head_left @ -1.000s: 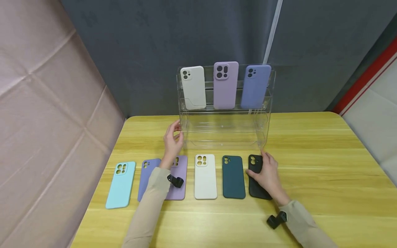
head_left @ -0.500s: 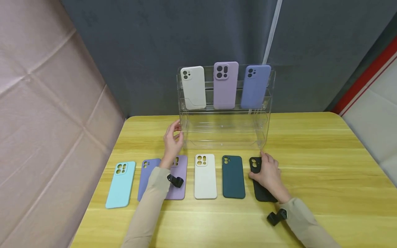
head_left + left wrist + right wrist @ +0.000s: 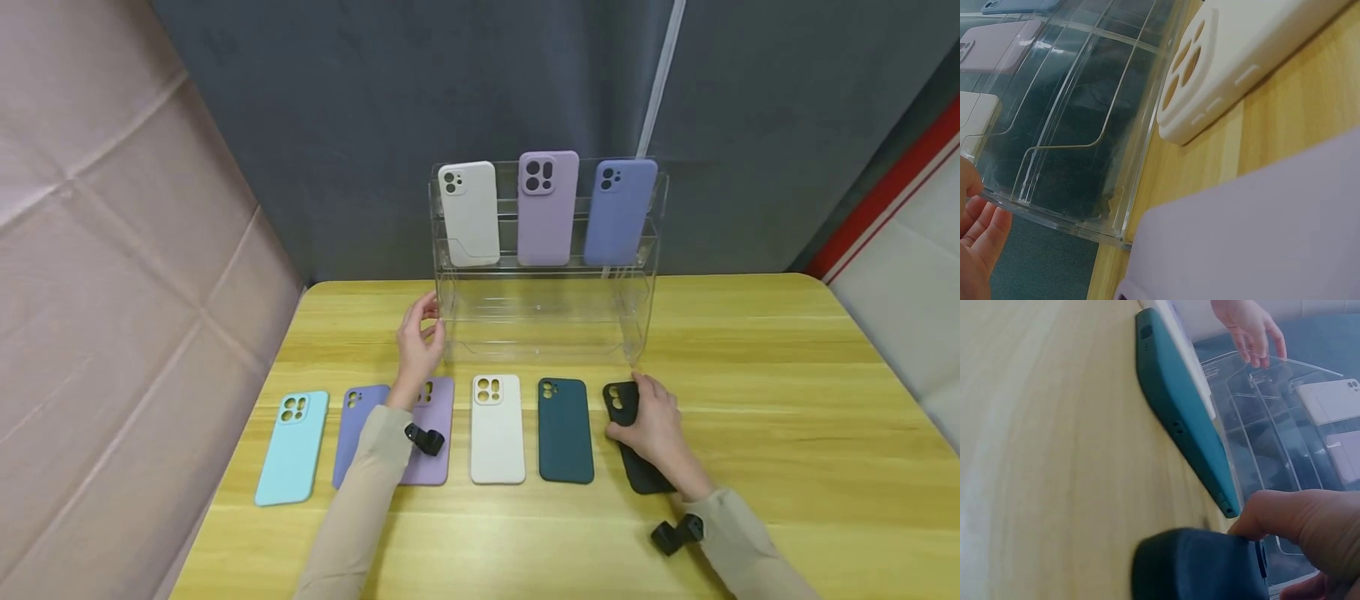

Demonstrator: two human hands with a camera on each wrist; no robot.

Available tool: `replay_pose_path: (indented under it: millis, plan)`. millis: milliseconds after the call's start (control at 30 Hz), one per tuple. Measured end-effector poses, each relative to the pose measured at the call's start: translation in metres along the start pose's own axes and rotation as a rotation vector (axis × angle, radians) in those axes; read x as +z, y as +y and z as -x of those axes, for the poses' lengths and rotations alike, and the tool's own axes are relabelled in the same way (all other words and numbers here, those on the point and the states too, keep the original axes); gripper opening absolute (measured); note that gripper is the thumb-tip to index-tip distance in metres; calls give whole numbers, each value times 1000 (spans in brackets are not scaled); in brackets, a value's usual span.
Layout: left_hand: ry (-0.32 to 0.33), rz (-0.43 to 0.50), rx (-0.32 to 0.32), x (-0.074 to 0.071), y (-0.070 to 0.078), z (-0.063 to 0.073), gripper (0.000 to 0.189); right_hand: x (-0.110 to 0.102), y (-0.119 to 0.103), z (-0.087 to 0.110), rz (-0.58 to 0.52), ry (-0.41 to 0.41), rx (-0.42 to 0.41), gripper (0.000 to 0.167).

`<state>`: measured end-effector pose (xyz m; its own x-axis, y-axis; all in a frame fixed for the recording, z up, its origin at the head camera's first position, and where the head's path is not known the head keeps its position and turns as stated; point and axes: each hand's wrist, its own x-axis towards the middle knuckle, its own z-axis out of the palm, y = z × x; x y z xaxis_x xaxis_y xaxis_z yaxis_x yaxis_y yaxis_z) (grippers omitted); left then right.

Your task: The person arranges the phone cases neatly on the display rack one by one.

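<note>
My right hand point(image 3: 654, 427) grips a black phone case point(image 3: 647, 473) lying tilted on the table, its thumb at the case's left edge. In the right wrist view the thumb presses the near side of the black case point(image 3: 1204, 565); the other fingers are mostly hidden. At the left side of a clear acrylic display rack point(image 3: 536, 333), my left hand point(image 3: 418, 342) holds the side panel between thumb and fingers. On the rack's upper part stand a white case point(image 3: 472, 221), a lilac case point(image 3: 546, 221) and a blue-violet case point(image 3: 617, 217).
In a row on the table point(image 3: 787, 400) lie a turquoise case point(image 3: 292, 458), a blue-violet case point(image 3: 356, 425), a lilac case point(image 3: 433, 458), a cream case point(image 3: 497, 442) and a dark teal case point(image 3: 566, 437). A grey curtain point(image 3: 360, 150) hangs behind.
My right hand has shifted the black case slightly right and toward me, turning it a little away from the teal case. The left hand keeps its place on the rack.
</note>
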<state>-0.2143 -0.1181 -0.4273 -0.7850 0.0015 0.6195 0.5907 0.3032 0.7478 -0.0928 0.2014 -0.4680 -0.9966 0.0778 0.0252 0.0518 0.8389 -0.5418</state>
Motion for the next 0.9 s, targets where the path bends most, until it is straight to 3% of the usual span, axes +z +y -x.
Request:
replay_pose_path:
  millis: [333, 700, 900]
  plan:
    - [1, 0, 2, 0, 1, 0, 41, -12, -9, -1, -73, 54, -43, 84]
    - [-2, -2, -6, 0, 0, 0, 41, -21, -26, -9, -149, 178, -128, 78]
    - [-12, 4, -17, 0, 1, 0, 41, -29, -39, -18, -158, 182, -150, 80]
